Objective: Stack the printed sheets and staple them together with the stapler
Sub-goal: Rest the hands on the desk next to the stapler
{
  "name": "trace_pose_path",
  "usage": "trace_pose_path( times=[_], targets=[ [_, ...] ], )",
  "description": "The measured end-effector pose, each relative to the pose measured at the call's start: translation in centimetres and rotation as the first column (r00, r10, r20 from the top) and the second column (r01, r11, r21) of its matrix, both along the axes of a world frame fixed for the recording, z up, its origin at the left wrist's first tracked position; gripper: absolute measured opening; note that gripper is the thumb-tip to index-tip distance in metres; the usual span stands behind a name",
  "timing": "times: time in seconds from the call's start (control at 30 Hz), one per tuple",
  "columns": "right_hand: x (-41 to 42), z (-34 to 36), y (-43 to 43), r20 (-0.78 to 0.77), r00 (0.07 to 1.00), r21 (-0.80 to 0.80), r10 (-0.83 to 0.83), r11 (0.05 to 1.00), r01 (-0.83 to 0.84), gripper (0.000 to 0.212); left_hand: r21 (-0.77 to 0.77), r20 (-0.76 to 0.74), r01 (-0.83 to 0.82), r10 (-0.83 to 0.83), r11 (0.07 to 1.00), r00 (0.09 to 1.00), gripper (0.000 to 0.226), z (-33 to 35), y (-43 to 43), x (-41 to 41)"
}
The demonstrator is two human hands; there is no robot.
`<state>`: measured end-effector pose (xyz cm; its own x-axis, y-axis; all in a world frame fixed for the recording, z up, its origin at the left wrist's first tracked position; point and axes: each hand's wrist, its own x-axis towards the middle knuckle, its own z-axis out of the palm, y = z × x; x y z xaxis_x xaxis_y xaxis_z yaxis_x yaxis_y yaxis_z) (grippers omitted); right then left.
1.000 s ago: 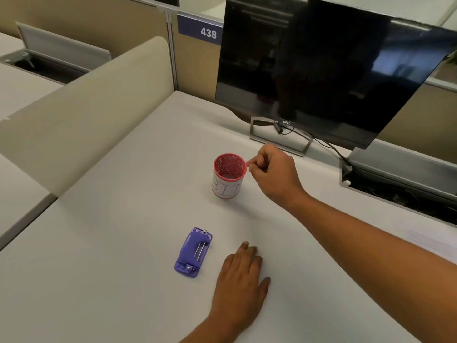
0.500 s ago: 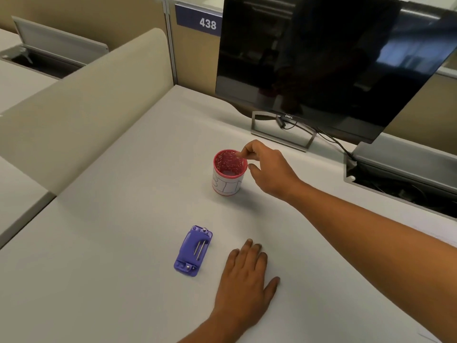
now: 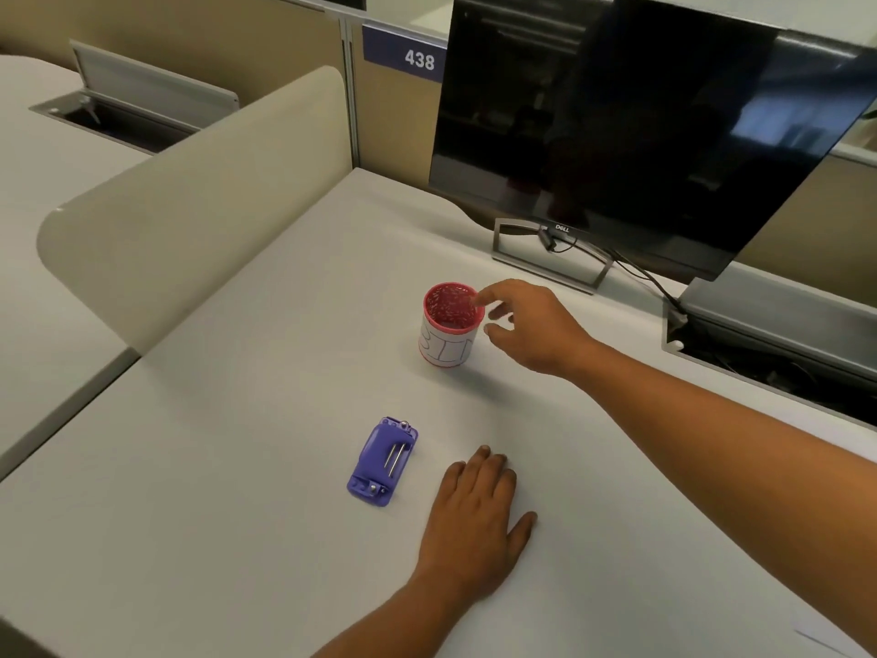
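Here the right hand (image 3: 536, 325) reaches over the pale bench (image 3: 237, 444) to a pink-rimmed cup (image 3: 448, 327), forefinger at the cup's right rim, the other fingers (image 3: 498, 312) loosely spread and gripping nothing. The left hand (image 3: 477, 520) lies palm down on the bench, fingers extended and close together, empty. The purple stapler (image 3: 382, 463) lies flat just left of the left hand, apart from it, and nearer the viewer than the cup; two metal rods show on its upper face. The printed sheets are not clearly visible; only a faint pale edge at the lower right corner may be paper, which cannot be confirmed. Between stapler and cup the bench surface is bare, and bare surface also extends left of the stapler to the bench's left edge. A curved beige divider (image 3: 190, 197) bounds the bench at the far left. A dark monitor (image 3: 640, 121) on a metal stand (image 3: 550, 258) stands along the far edge, behind the cup. An open cable slot (image 3: 759, 358) lies at the far right. A sign (image 3: 417, 59) reading 438 is fixed to the partition behind.
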<state>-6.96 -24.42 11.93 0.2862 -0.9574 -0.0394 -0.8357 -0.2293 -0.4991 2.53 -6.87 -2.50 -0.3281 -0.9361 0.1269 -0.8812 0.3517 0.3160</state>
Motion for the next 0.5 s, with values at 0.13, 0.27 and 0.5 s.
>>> trace_pose_path(
  times=[0.13,0.27,0.5],
  targets=[
    [-3.0,-0.7,4.1,0.017,0.991,0.052,-0.13,0.99,0.129,0.015,0.004,-0.028,-0.001,0.001,1.0,1.0,0.052,-0.3,-0.1,0.0],
    [-7.1,-3.0,9.8,-0.08,0.964,0.134,-0.255,0.955,0.264,0.012,-0.004,-0.027,-0.004,0.004,1.0,1.0,0.052,-0.1,-0.1,-0.1],
    [-11.2,-6.7,16.0,-0.328,0.899,0.233,-0.29,0.898,0.374,0.02,-0.019,-0.034,-0.007,0.007,1.0,0.999,0.051,-0.4,0.1,-0.2]
  ],
)
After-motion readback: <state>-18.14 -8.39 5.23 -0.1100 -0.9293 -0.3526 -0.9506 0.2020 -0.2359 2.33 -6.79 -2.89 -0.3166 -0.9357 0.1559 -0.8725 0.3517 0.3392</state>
